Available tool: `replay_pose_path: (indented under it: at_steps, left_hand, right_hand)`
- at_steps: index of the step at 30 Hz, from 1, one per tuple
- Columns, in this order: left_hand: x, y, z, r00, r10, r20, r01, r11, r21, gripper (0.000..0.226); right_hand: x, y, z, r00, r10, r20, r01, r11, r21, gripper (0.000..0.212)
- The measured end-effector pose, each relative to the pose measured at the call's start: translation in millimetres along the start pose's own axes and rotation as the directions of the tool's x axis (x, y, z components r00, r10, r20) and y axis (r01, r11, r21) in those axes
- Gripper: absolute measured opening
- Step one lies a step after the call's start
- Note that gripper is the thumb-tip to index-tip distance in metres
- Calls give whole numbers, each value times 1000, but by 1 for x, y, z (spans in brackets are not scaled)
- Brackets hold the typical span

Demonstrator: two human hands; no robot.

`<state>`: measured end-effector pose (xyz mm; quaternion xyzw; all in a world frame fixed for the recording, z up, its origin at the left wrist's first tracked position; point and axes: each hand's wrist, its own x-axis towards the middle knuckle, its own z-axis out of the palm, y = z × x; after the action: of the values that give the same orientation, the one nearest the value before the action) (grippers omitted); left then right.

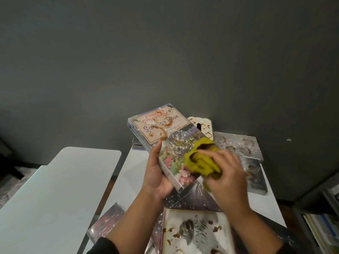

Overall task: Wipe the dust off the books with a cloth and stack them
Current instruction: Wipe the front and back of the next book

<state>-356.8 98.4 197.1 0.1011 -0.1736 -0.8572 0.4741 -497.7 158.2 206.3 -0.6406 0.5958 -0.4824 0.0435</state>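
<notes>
While your left hand (156, 178) gripped the book (166, 142) above the worktop (128, 173), right fingers (218, 158) clutched the cloth (201, 160); w/ stains near the title, sweep upward next.

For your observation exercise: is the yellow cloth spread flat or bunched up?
Bunched up. The cloth is crumpled into folds in the right hand, pressed on the book.

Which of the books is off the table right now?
The floral-cover book, held up by the left hand; the other books lie flat on the table.
</notes>
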Motion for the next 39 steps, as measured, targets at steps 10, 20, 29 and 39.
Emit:
replay_pose_path:
  at_steps: [10, 20, 29, 39]
  left_hand:
    - [5, 3, 0, 997, 20, -70, -17, 999, 37, 73]
    - [1, 1, 3, 995, 20, -100, -13, 997, 73, 71]
    - [-4, 0, 6, 999, 19, -30, -17, 997, 71, 57]
    - [-7, 3, 10, 999, 16, -34, -13, 997, 81, 60]
  right_hand:
    - [-22, -21, 13, 981, -84, 173, 105, 987, -118, 52]
    - [21, 24, 8, 994, 110, 2, -107, 970, -217, 25]
    - [0, -12, 12, 992, -57, 114, 59, 998, -11, 28]
    - [-1, -17, 15, 998, -4, 68, 10, 997, -75, 24]
